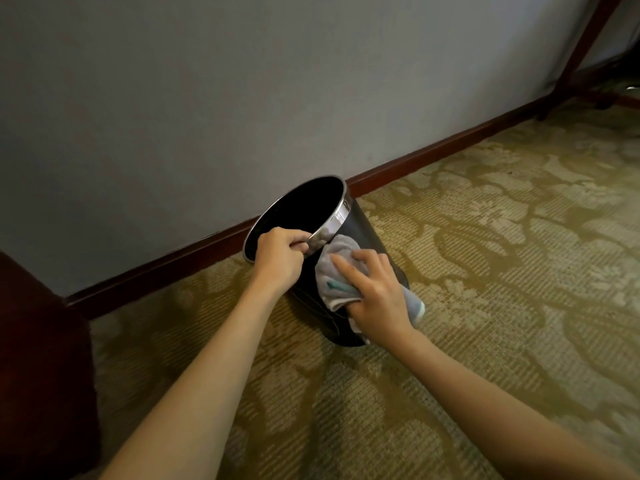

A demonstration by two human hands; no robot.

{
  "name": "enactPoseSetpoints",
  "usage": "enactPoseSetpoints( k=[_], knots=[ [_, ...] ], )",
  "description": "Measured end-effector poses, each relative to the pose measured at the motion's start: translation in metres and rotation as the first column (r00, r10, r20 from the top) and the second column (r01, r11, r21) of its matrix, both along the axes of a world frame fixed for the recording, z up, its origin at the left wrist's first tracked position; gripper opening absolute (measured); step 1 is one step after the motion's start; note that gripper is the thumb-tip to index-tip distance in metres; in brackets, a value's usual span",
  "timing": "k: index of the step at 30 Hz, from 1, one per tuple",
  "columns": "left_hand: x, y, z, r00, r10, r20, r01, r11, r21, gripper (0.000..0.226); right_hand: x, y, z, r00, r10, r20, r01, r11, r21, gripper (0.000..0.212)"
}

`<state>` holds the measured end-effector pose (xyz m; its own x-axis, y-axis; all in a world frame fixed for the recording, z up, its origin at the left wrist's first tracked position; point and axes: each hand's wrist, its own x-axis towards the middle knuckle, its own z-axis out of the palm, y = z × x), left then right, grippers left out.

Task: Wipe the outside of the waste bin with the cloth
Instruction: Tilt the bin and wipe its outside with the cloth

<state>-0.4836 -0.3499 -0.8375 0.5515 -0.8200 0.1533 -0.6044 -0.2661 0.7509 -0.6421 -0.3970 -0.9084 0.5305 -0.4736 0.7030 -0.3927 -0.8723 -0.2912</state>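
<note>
A black round waste bin with a shiny metal rim stands tilted on the carpet, its mouth leaning toward the wall. My left hand grips the near part of the rim, thumb and fingers closed over the metal band. My right hand presses a grey cloth with a teal stripe flat against the bin's near side, just below the rim. The cloth bunches under my palm and a corner hangs out to the right. The bin's lower near side is partly hidden by the cloth and my hand.
A grey wall with a dark red-brown skirting board runs behind the bin. Dark wooden furniture stands at the left edge. A wooden leg rises at the top right. Patterned olive carpet covers the floor.
</note>
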Motion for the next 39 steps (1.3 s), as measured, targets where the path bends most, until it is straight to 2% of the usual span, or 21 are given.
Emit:
enactPoseSetpoints(
  k=[2, 4, 7, 11, 15, 19, 22, 28, 32, 39],
  knots=[
    [0.004, 0.001, 0.0, 1.0, 0.014, -0.019, -0.014, 1.0, 0.006, 0.028, -0.013, -0.003, -0.015, 0.992, 0.018, -0.126, -0.032, 0.994, -0.107, 0.043],
    [0.007, 0.003, 0.0, 0.999, 0.029, -0.041, -0.028, 0.999, 0.017, 0.029, -0.031, -0.004, -0.036, 0.946, 0.036, -0.321, -0.079, 0.989, -0.123, 0.045],
    [0.012, 0.006, -0.002, 0.997, 0.045, -0.07, -0.045, 0.999, 0.003, 0.029, -0.059, -0.002, -0.06, 0.874, 0.011, -0.486, -0.018, 1.0, -0.01, 0.057],
    [0.004, 0.009, -0.004, 0.998, 0.062, -0.023, -0.063, 0.997, -0.054, 0.025, -0.073, -0.005, -0.061, 0.842, -0.049, -0.537, 0.126, 0.986, 0.108, 0.053],
    [-0.008, 0.005, 0.005, 0.993, 0.116, -0.006, -0.116, 0.993, -0.039, 0.022, -0.074, -0.008, -0.047, 0.885, -0.071, -0.46, 0.194, 0.955, 0.226, 0.054],
    [-0.006, -0.004, 0.019, 0.984, 0.166, -0.066, -0.166, 0.986, 0.006, 0.017, -0.079, -0.009, -0.041, 0.969, -0.093, -0.23, 0.175, 0.914, 0.366, 0.051],
    [0.002, -0.002, 0.021, 0.986, 0.156, -0.067, -0.152, 0.987, 0.057, 0.016, -0.073, -0.017, -0.032, 0.98, -0.169, -0.104, 0.199, 0.853, 0.482, 0.051],
    [0.015, 0.01, 0.021, 0.99, 0.102, -0.101, -0.101, 0.995, 0.012, 0.018, -0.02, -0.009, -0.011, 0.995, -0.066, 0.08, 0.023, 0.892, 0.451, 0.053],
    [0.034, 0.026, 0.021, 0.984, 0.005, -0.177, 0.0, 1.0, 0.027, 0.022, -0.009, -0.013, -0.017, 0.995, -0.08, 0.06, 0.042, 0.882, 0.469, 0.05],
    [0.072, 0.057, 0.013, 0.954, -0.137, -0.266, 0.165, 0.983, 0.086, 0.032, -0.023, -0.02, -0.035, 0.979, -0.16, -0.126, 0.201, 0.858, 0.473, 0.05]
  ],
)
